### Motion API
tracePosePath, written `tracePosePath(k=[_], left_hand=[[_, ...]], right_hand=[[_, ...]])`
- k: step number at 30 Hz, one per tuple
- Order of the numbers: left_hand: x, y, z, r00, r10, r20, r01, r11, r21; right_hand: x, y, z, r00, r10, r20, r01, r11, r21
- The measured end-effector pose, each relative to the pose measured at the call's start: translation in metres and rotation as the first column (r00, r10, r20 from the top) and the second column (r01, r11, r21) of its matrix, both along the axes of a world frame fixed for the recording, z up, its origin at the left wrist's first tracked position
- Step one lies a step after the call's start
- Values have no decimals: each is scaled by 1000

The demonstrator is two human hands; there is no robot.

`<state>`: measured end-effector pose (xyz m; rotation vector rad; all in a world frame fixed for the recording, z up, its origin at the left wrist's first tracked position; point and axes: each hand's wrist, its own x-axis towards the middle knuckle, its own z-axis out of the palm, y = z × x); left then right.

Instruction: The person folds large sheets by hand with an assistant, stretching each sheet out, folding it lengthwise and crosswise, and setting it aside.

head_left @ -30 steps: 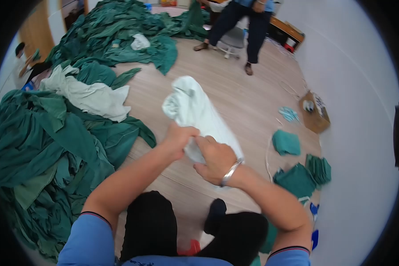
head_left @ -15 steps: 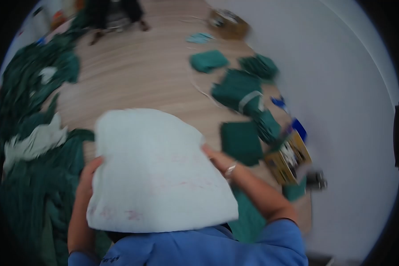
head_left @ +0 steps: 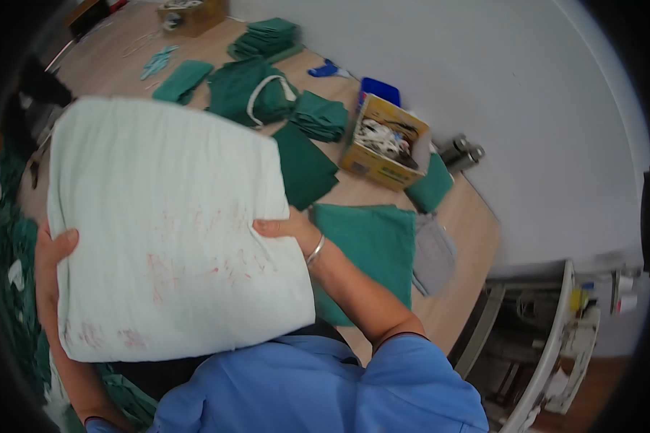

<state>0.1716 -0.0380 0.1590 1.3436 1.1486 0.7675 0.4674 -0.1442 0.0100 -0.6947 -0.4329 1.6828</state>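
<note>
A folded pale green-white cloth (head_left: 173,195) with faint red writing is held up in front of my body. My left hand (head_left: 54,249) grips its left edge, thumb on the front face and fingers behind. On the opposite edge my right hand (head_left: 289,229), with a bracelet at the wrist, pinches the cloth the same way. The fingers of both hands are mostly hidden behind it. Just right of the cloth, a flat folded green cloth (head_left: 368,249) lies on the table, and a darker green folded cloth (head_left: 303,169) lies beyond it.
Along the wall stand a yellow box (head_left: 383,169) of white ties, a blue bin (head_left: 380,92) and a steel flask (head_left: 466,153). Folded green bundles (head_left: 267,40) lie farther back, near a cardboard box (head_left: 195,18). Loose green cloth (head_left: 11,238) heaps at left. A person's dark-clothed legs (head_left: 40,90) show there.
My view has swung to the right, so the table items appear farther left and a metal frame shows at lower right. The pale cloth stays in both hands.
</note>
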Motion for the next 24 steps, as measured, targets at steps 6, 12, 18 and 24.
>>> tracePosePath(k=[6,12,18,24], left_hand=[[84,62,23,932,-341,-121,358,820,447],[248,0,90,259,-961,93,709,255,657],[288,-34,73,256,-922,-290,880,98,465],[177,22,35,723,-642,-256,690,662,291]], right_hand=[[68,-59,25,872,-488,36,480,867,135],[150,-190,40,383,-924,-2,900,372,226],[166,-371,2,-61,-983,174,987,-34,156],[123,-414,-222,140,-787,601,964,-31,-266]])
